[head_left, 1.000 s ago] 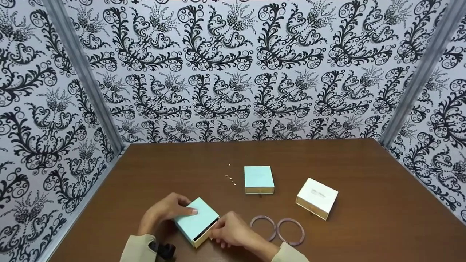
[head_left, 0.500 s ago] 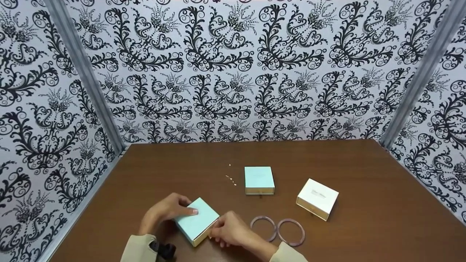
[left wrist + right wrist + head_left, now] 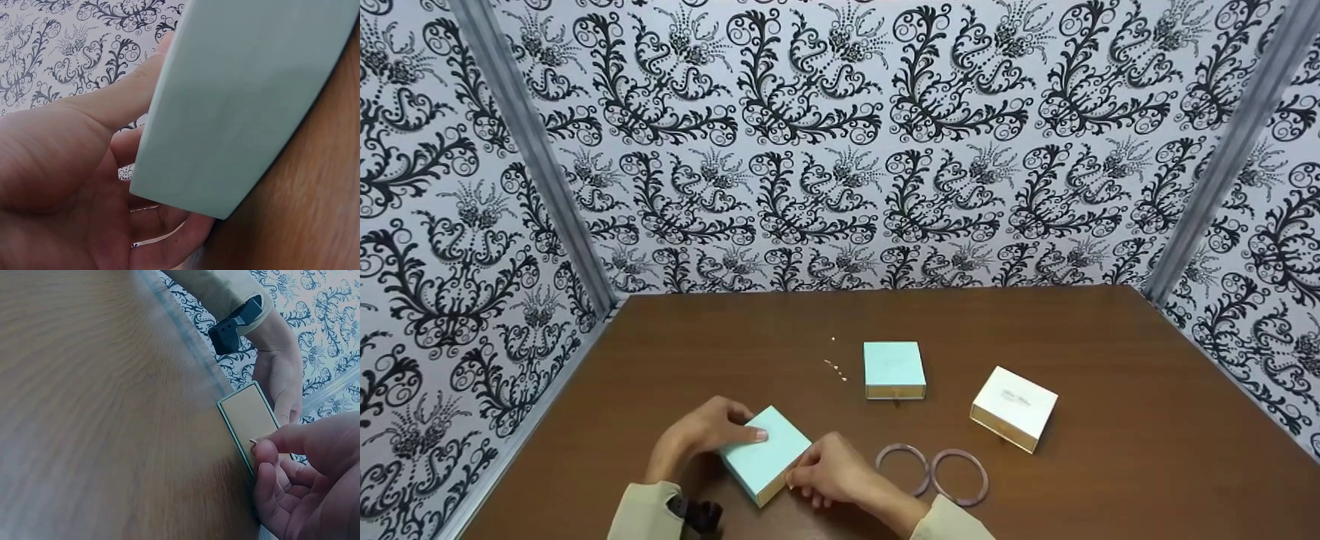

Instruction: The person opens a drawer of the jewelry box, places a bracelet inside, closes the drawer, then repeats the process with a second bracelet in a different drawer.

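A mint-green drawer box [image 3: 769, 454] sits tilted in angle at the front left of the table. My left hand [image 3: 706, 429] grips its far left side, thumb on top; in the left wrist view several fingers curl behind and under the mint sleeve [image 3: 225, 107]. The drawer's cream-gold front [image 3: 247, 413] is flush with the sleeve's edge in the right wrist view. There my right hand [image 3: 315, 467] pinches a small pull tab [image 3: 253, 441] on that front between thumb and index finger. From above, the right hand [image 3: 836, 472] is at the box's lower right side.
A second mint box [image 3: 893, 366] stands further back, and a white box [image 3: 1015, 405] with small print is to the right. Two purplish bangles [image 3: 960, 478] lie side by side near my right forearm. Small pale bits [image 3: 835, 367] are scattered behind. Patterned walls surround the brown table [image 3: 720, 330].
The drawer has slid into its sleeve: the dark gap visible along its front edge a second ago is gone. My right hand has shifted slightly toward the box; the left stays put.
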{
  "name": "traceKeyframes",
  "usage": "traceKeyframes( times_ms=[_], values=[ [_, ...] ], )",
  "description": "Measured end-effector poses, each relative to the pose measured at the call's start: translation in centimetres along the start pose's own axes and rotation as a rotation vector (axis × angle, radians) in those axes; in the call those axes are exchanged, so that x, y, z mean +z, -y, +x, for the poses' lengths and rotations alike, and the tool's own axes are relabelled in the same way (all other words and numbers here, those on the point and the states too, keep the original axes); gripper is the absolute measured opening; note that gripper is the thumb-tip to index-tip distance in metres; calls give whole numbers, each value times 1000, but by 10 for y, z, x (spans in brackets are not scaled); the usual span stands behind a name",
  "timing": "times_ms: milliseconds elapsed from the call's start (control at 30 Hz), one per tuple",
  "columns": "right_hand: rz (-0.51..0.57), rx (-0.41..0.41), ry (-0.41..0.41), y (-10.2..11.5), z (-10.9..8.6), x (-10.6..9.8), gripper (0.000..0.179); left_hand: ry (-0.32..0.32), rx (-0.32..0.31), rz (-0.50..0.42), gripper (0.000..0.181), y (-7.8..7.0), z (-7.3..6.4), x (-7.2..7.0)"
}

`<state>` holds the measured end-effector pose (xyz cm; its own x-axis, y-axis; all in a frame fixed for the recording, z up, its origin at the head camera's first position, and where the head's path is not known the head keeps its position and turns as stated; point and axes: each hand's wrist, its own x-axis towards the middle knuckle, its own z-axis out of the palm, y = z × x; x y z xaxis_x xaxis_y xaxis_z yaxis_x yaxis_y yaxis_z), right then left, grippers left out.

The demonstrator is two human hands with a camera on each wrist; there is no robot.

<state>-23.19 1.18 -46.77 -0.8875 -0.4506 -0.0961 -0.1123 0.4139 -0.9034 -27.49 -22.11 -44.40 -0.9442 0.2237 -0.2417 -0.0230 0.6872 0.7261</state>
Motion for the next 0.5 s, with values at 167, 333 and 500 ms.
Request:
traceKeyframes(
  times_ms=[167, 333, 500],
  values=[
    [-7, -12, -1, -1, 1, 0, 21, -6, 14, 14, 41, 0, 0, 0],
    [-11, -24, -4, -2, 2, 0, 21, -8, 26, 25, 40, -1, -1, 0],
    [-6, -21, -6, -3, 2, 1, 22, -9, 21, 22, 38, -3, -2, 1]
  ],
)
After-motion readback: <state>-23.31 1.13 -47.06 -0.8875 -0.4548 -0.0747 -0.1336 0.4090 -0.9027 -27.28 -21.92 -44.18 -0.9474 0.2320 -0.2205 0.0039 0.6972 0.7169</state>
